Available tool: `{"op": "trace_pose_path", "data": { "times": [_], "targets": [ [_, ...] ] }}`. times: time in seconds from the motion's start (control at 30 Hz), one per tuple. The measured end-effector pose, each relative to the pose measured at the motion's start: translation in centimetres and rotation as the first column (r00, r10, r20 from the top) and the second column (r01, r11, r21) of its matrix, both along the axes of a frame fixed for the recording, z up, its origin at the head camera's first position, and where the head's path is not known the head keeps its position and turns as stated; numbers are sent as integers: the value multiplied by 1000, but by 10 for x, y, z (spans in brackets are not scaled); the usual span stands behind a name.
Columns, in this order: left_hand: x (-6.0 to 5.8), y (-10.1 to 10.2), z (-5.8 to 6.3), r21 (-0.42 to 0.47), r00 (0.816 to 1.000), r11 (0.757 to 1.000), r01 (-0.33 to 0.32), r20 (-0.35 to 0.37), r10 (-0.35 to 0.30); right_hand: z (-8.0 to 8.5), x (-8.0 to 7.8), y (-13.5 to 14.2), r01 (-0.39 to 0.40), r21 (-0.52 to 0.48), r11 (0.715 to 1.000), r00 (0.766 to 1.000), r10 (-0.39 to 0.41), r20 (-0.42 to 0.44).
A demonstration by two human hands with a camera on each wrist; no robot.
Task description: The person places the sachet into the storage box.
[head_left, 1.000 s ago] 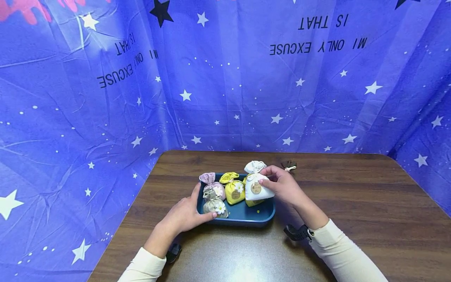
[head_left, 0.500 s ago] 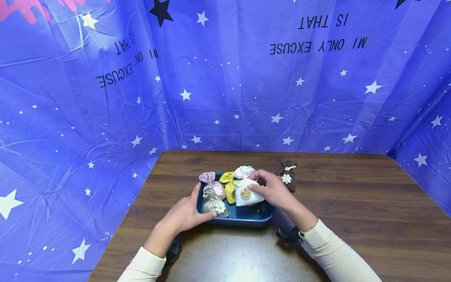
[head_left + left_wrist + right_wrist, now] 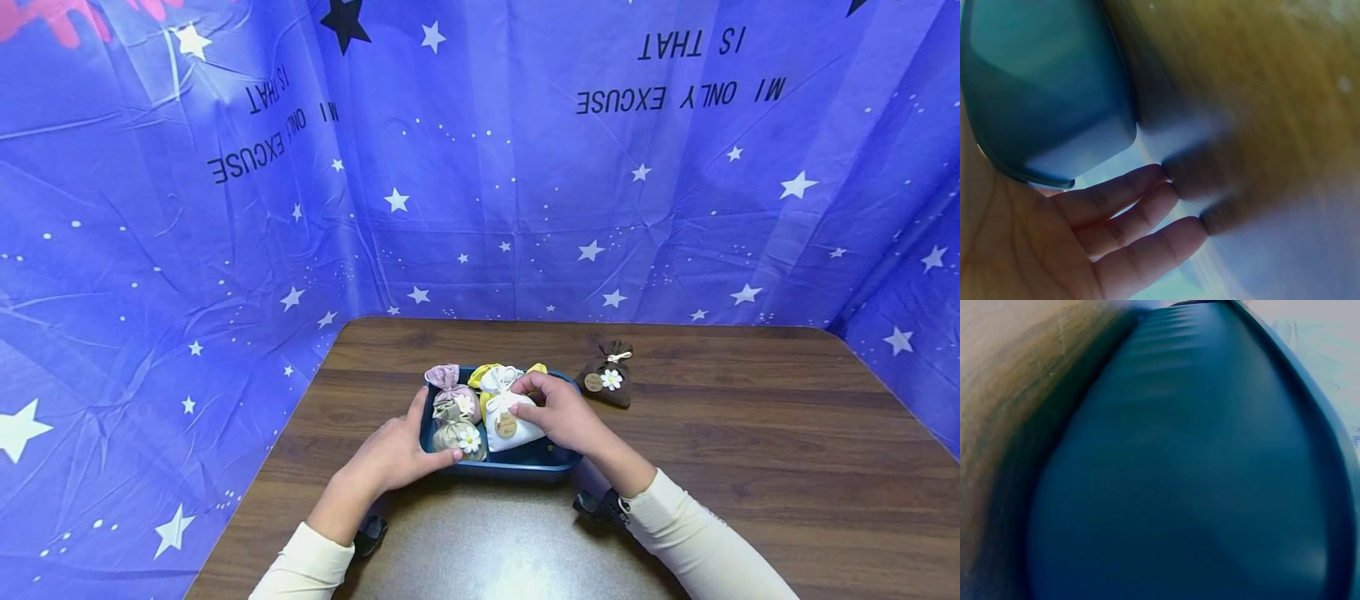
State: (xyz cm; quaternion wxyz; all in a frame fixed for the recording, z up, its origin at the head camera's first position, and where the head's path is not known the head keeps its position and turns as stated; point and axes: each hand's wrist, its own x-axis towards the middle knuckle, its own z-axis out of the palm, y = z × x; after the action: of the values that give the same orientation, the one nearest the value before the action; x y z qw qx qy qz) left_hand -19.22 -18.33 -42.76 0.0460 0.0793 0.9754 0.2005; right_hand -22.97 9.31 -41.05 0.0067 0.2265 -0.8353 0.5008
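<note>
Over the blue tray [image 3: 517,472] in the head view, my right hand [image 3: 564,415] pinches a white drawstring pouch [image 3: 516,437] with a round tag, thumb in front of it. My left hand [image 3: 392,450] spans the tray's left end, its thumb lying on the front rim. In the left wrist view, that hand's fingers [image 3: 1154,247] stretch out straight beside the tray. A pink pouch [image 3: 442,377] and a grey-green pouch [image 3: 450,435] with a white flower sit at the tray's left. Yellow pouches [image 3: 537,367] are mostly hidden behind the white one.
A dark brown pouch [image 3: 619,392] with a white flower and round tag lies on the wooden table [image 3: 750,433] behind and right of the tray. Starry blue cloth [image 3: 525,167] hangs around the table. The tray's outer wall [image 3: 1185,462] fills the right wrist view.
My right hand has carried the white pouch leftward and lower over the tray, covering the nearer yellow pouch. The brown pouch has come into fuller view. My left hand stays put.
</note>
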Motion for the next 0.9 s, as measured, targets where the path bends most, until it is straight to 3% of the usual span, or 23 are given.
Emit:
{"op": "trace_pose_path", "data": {
  "times": [0.5, 0.9],
  "targets": [
    [0, 1, 1, 21, 1000, 1000, 15, -3, -15, -8, 3, -14, 12, 106, 994, 992, 1, -125],
    [-1, -2, 0, 13, 1000, 1000, 18, -16, -18, -9, 6, -25, -10, 164, 986, 996, 24, -84]
  ]
}}
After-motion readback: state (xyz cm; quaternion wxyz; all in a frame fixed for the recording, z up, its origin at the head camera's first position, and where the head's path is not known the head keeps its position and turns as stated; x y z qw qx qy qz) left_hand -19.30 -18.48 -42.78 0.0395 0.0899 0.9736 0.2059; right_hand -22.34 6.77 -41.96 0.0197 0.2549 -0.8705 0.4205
